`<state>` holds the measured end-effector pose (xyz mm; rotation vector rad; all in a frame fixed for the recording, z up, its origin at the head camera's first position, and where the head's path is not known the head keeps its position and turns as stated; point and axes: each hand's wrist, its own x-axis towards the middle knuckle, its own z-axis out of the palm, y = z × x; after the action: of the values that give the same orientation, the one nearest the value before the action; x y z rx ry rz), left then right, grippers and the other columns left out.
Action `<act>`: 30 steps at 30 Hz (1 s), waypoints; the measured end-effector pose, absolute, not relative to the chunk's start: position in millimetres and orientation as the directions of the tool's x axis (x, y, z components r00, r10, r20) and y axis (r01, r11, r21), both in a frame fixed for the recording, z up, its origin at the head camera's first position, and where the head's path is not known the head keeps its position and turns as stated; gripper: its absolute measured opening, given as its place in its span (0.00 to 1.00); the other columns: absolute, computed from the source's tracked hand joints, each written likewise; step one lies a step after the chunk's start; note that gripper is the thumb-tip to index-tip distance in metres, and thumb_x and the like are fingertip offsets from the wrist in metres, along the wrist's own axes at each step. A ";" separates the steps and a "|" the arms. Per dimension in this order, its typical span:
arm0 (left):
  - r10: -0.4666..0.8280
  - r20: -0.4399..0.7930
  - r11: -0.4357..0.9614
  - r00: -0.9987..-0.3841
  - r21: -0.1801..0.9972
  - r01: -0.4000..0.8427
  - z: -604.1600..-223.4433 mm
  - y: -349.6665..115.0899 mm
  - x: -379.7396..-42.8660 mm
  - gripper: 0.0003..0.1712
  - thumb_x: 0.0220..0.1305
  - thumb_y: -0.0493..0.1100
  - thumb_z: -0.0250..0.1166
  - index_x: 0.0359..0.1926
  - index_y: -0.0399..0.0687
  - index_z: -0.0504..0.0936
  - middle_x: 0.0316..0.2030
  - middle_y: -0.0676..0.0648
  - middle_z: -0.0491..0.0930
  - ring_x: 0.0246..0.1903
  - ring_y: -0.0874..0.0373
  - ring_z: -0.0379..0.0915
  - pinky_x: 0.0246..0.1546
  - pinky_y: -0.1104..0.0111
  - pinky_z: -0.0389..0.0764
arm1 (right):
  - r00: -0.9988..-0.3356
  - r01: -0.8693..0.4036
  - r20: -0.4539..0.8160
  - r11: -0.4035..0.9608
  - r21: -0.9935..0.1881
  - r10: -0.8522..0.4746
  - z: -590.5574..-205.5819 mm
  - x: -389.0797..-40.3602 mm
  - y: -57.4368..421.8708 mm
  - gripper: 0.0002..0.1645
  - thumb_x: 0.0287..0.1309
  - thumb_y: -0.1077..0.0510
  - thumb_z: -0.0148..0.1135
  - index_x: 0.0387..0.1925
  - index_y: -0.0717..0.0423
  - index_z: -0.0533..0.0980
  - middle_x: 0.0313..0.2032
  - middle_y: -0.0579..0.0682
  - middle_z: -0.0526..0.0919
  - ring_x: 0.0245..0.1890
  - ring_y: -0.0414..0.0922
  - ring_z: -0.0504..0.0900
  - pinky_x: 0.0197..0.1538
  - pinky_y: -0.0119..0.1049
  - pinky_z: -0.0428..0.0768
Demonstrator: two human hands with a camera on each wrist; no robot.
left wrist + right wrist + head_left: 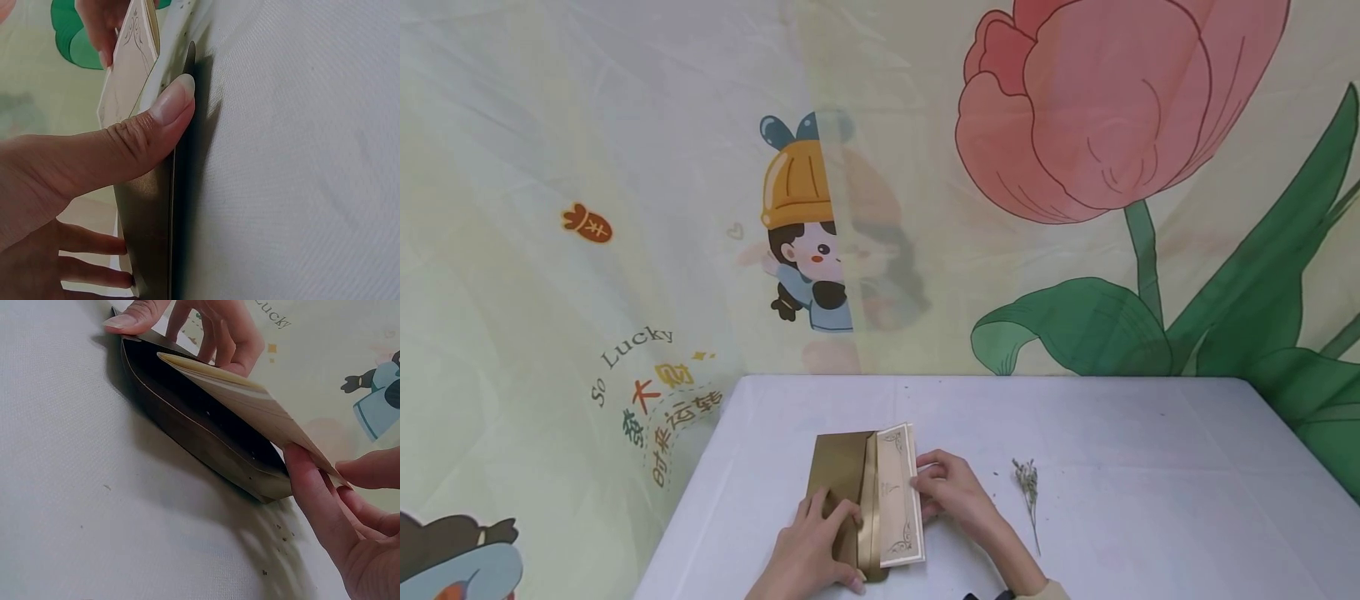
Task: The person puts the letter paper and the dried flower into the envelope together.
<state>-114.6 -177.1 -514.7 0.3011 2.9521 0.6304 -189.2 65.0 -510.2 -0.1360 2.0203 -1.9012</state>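
A gold-brown envelope [837, 457] lies on the table in the head view, its mouth gaping in the right wrist view. My left hand [811, 537] holds it, thumb [172, 103] on the near edge and fingers spread over its upper face. At the mouth stands a cream folded card [897, 492] with ornate corner scrolls, tilted up from the envelope. My right hand [953, 492] pinches the card's outer edge between thumb and fingers, as the right wrist view [356, 519] shows. The card's inner edge overlaps the dark opening there.
A small sprig of dried flowers [1028, 492] lies to the right of my right hand on the white-covered table [1120, 442]. Small dark crumbs [281, 534] dot the cloth beside the envelope. A printed curtain [910, 167] hangs behind the table.
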 end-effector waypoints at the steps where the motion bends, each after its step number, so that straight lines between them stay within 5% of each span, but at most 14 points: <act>1: 0.213 -0.067 0.894 -0.975 0.416 0.167 -514.6 -177.2 -114.6 0.43 0.26 0.64 0.84 0.47 0.71 0.72 0.70 0.24 0.62 0.66 0.22 0.61 0.37 0.31 0.77 | -0.930 0.175 -0.195 0.089 -0.981 -0.313 -510.4 -189.1 64.7 0.27 0.59 0.65 0.63 0.58 0.73 0.71 0.35 0.57 0.85 0.27 0.46 0.86 0.34 0.48 0.88; 30: 0.210 -0.078 0.894 -0.975 0.418 0.159 -514.9 -178.3 -116.2 0.42 0.27 0.65 0.84 0.47 0.71 0.72 0.70 0.25 0.63 0.66 0.24 0.61 0.38 0.31 0.76 | -0.907 0.172 -0.182 0.061 -0.983 -0.379 -522.0 -188.9 50.8 0.25 0.60 0.67 0.62 0.56 0.76 0.69 0.34 0.58 0.87 0.28 0.48 0.87 0.32 0.46 0.88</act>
<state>-116.2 -178.3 -514.9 0.2877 2.9392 0.6340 -188.9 50.8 -522.0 -0.2063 1.9535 -1.9026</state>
